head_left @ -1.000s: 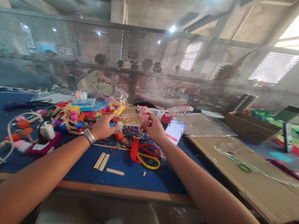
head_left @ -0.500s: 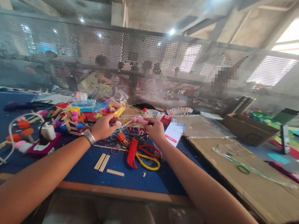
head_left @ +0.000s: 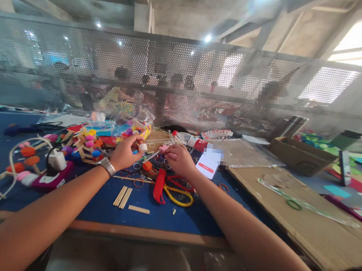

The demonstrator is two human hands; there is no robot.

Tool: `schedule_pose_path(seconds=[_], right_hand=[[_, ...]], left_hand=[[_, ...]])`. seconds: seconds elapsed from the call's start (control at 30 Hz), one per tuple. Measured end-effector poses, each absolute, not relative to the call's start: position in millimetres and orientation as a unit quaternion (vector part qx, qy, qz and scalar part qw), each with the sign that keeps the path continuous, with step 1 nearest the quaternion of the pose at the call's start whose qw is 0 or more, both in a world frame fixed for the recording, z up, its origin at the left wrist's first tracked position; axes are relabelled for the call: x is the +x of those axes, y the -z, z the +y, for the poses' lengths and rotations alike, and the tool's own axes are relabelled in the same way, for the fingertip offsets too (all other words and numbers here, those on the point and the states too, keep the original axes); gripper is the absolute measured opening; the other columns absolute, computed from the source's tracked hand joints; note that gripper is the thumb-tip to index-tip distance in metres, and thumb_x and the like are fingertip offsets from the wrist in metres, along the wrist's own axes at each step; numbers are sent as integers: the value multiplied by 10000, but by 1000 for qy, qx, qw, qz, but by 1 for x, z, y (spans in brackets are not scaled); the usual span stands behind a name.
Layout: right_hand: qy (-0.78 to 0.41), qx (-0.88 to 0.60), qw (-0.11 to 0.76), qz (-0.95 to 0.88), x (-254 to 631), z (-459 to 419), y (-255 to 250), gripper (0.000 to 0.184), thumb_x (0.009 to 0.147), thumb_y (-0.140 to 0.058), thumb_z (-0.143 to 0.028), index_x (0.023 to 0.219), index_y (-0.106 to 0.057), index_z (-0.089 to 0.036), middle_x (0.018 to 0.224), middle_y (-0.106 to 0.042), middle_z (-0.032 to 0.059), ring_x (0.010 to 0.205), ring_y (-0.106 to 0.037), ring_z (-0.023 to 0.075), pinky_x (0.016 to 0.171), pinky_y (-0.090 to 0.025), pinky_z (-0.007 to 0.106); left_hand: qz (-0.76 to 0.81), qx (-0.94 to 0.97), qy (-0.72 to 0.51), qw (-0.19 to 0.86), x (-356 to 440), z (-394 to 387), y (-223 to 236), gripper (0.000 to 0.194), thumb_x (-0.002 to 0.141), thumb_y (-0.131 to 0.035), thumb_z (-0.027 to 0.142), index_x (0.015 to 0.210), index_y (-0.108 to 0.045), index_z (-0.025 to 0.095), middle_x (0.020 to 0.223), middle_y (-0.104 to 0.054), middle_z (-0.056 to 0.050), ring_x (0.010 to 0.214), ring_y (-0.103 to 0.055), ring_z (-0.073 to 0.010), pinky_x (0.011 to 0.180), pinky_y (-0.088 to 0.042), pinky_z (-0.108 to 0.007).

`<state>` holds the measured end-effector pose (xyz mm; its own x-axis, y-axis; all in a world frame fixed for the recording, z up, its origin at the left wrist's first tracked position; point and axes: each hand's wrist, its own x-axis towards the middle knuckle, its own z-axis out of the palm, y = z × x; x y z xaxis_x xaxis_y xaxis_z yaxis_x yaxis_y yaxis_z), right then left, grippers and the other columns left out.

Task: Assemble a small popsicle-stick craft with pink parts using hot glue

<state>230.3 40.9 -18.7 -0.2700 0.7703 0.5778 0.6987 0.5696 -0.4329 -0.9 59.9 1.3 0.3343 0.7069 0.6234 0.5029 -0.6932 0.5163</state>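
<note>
In my left hand (head_left: pixel 127 153) a small white cylindrical piece (head_left: pixel 142 147) is pinched between thumb and fingers. My right hand (head_left: pixel 180 159) grips a pink tool (head_left: pixel 164 148), whose thin pale shaft (head_left: pixel 154 155) points toward the white piece. A narrow gap separates the two hands. Below them lie an orange block (head_left: pixel 147 166), a red-handled tool (head_left: pixel 159 186) and scissors (head_left: pixel 179 198) with red and yellow loops. Nearer me are several wooden craft sticks (head_left: pixel 122 197), one lying apart from the rest, and a tiny pale bit (head_left: pixel 174 211).
Left stands a stick model (head_left: pixel 84 145) with coloured pom-poms, beside a purple power strip (head_left: pixel 51 179) with a white plug and cable (head_left: pixel 13 156). To the right are a phone (head_left: pixel 209 162), a bottle (head_left: pixel 198 143), cardboard (head_left: pixel 277 201) and a cardboard box (head_left: pixel 301 157). A perforated screen (head_left: pixel 185 97) closes the back.
My right hand has moved slightly left and down, turning the pink tool so its shaft slants downward. My left hand stays nearly in place, still pinching the white piece.
</note>
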Motion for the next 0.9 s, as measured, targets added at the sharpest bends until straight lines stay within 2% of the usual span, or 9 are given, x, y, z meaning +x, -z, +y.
schedule_pose_path(seconds=[0.07, 0.17, 0.27, 0.37, 0.57, 0.77, 0.9], right_hand=[[-56, -387, 375, -841, 223, 29, 13, 223, 852, -593, -238, 1036, -718, -218, 1062, -679, 95, 1056, -573, 243, 975, -416, 428], [-69, -319, 312, -892, 211, 14, 9, 340, 887, -578, -371, 1186, -657, -232, 1108, -635, 106, 1047, -545, 242, 985, -399, 446], [-63, -335, 249, -906, 204, 6, 10, 393, 882, -566, -475, 1205, -650, -267, 1181, -592, 113, 1095, -510, 271, 1000, -366, 493], [-46, -367, 226, -901, 203, 5, 13, 423, 870, -558, -531, 1178, -671, -264, 1178, -584, 128, 1117, -492, 298, 997, -350, 522], [-70, -337, 257, -903, 205, 8, 11, 330, 880, -586, -429, 1106, -685, -211, 1075, -645, 115, 1017, -554, 251, 946, -399, 437], [-75, -353, 328, -873, 207, 9, 6, 267, 850, -633, -335, 1081, -628, -200, 1017, -650, 96, 961, -571, 234, 886, -433, 383], [-84, -373, 328, -864, 209, 13, 8, 271, 816, -661, -246, 1071, -594, -181, 1011, -643, 98, 944, -576, 232, 863, -439, 368]], left_hand=[[364, 820, -426, 116, 0, 59, -1, 267, 741, -610, 244, 996, -601, 166, 968, -678, -65, 772, -642, -162, 741, -524, -288], [370, 836, -392, 103, 1, 56, -3, 230, 754, -606, 265, 957, -631, 162, 938, -682, -64, 751, -627, -170, 725, -514, -299], [378, 838, -379, 105, 1, 53, -5, 263, 787, -591, 316, 990, -641, 158, 954, -689, -67, 802, -629, -181, 731, -503, -291], [381, 835, -380, 114, 1, 52, -6, 294, 822, -567, 364, 1018, -643, 159, 928, -693, -58, 828, -632, -182, 754, -495, -288], [391, 835, -369, 114, 1, 54, -6, 303, 875, -489, 405, 944, -663, 167, 903, -716, -55, 823, -641, -190, 755, -481, -298], [398, 836, -356, 124, -2, 53, -8, 268, 829, -528, 386, 924, -652, 169, 802, -700, -35, 752, -634, -182, 724, -486, -292], [388, 857, -308, 143, -3, 51, -10, 245, 812, -540, 378, 903, -650, 179, 757, -699, -28, 716, -644, -180, 677, -475, -277]])
